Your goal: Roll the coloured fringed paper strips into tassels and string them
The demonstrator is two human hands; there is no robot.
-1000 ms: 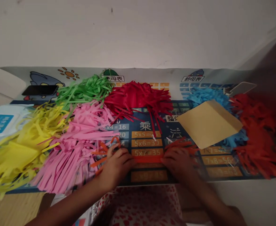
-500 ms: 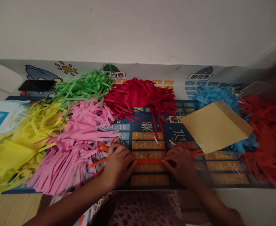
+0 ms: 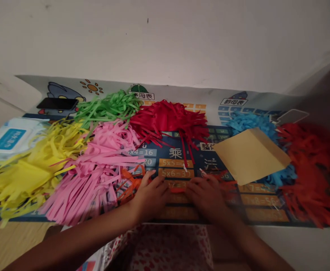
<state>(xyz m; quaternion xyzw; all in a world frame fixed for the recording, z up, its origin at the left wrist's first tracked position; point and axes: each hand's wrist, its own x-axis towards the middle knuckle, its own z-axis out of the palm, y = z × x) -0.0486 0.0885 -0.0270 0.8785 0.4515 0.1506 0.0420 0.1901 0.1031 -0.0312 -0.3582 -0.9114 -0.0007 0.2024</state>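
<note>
An orange fringed paper point(image 3: 177, 190) lies across the table mat in front of me, its cut strips spreading out at both ends. My left hand point(image 3: 153, 194) presses on its left part with fingers bent over it, the thumb hidden. On its right part sits my right hand point(image 3: 206, 194), fingers curled down onto the paper. Only a short orange band shows between the two hands. Just left of my left hand is a pink fringed paper bundle point(image 3: 94, 165). A red fringed bundle point(image 3: 167, 120) lies beyond both hands.
Yellow point(image 3: 35, 173) and green point(image 3: 111, 107) fringed bundles lie to the left, near a wipes pack point(image 3: 9, 139) and a black phone point(image 3: 57, 103). To the right are a tan paper sheet point(image 3: 252, 156), a blue bundle point(image 3: 251, 120) and an orange-red bundle point(image 3: 308, 165). A wall rises behind.
My hands have come closer together along the orange paper, so less of the band shows between them. The camera view has shifted slightly.
</note>
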